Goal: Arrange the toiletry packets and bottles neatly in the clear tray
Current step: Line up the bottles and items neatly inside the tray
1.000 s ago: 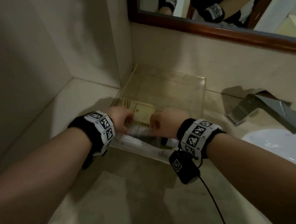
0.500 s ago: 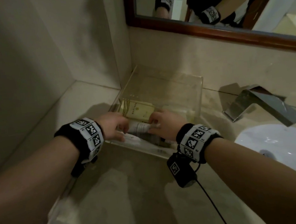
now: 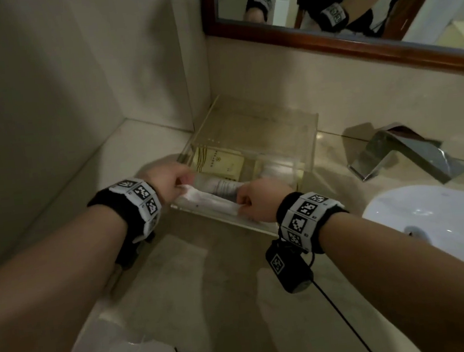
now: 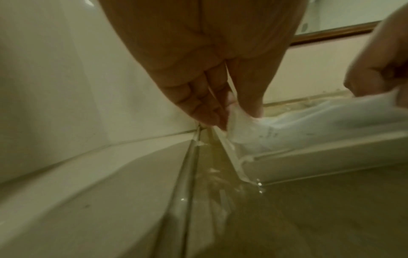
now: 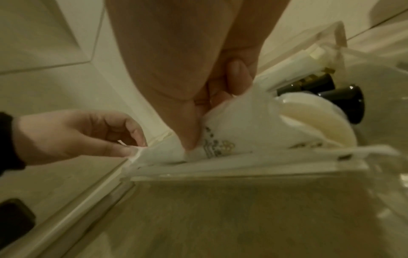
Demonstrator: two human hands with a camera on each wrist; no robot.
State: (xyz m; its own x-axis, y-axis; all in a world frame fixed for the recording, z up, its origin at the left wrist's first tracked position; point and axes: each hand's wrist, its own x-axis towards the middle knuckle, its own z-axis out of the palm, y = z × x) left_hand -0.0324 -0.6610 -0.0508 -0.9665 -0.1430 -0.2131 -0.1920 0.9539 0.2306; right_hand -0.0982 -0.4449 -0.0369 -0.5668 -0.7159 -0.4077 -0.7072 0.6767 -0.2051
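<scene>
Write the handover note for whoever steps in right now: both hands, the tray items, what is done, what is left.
Left hand: pinches the left end of the white packet.
Right hand: grips its right end.
The packet is stretched along the clear tray's near wall.
In the tray: a beige packet, a white tube, dark-capped bottles.
Done: those items are inside.
Left: seat the white packet, straighten the rest.

Bare forearms; each wrist wears a black band (image 3: pixel 311 219) tiled with black-and-white square markers; a black cabled box (image 3: pixel 289 270) dangles.
</scene>
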